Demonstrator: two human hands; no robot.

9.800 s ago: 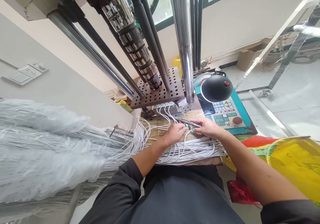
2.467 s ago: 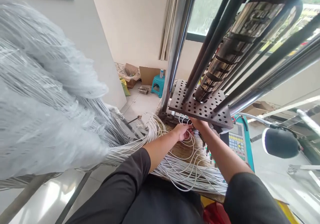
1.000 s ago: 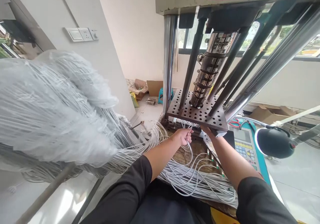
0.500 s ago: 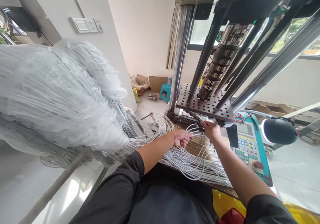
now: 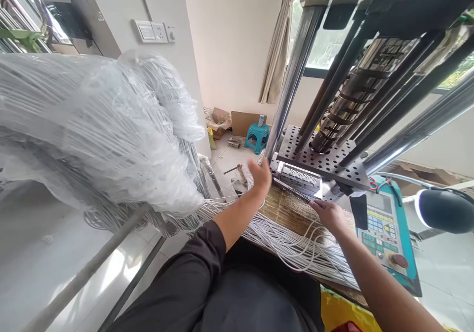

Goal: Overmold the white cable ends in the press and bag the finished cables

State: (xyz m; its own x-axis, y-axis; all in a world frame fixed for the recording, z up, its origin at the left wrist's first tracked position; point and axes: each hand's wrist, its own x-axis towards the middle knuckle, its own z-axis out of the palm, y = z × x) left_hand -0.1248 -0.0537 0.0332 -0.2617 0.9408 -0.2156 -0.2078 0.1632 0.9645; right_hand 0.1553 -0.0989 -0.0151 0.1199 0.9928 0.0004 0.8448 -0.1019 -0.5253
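Note:
My left hand (image 5: 259, 178) is raised beside the press's left column, a little blurred, its fingers apart and holding nothing. White cables (image 5: 274, 236) run under that forearm and along the bench front. My right hand (image 5: 329, 216) is closed on the near end of a thin dark metal strip (image 5: 292, 190), whose exact kind I cannot make out. The strip lies along the front of a metal mould (image 5: 285, 178), below the perforated plate (image 5: 318, 163). A row of small pale pieces (image 5: 301, 175) shows in the mould.
A big plastic-wrapped bundle of cables (image 5: 111, 134) hangs on a rail at left. At right are a teal control panel (image 5: 387, 228) and a lamp (image 5: 442, 211). A blue stool (image 5: 257, 137) stands on the floor behind. Steel columns (image 5: 296, 75) frame the press.
My left hand has left the cable ends and moved up and away from the mould, fingers opening. The mould's row of pieces now shows. My right hand still grips the strip; the view has shifted.

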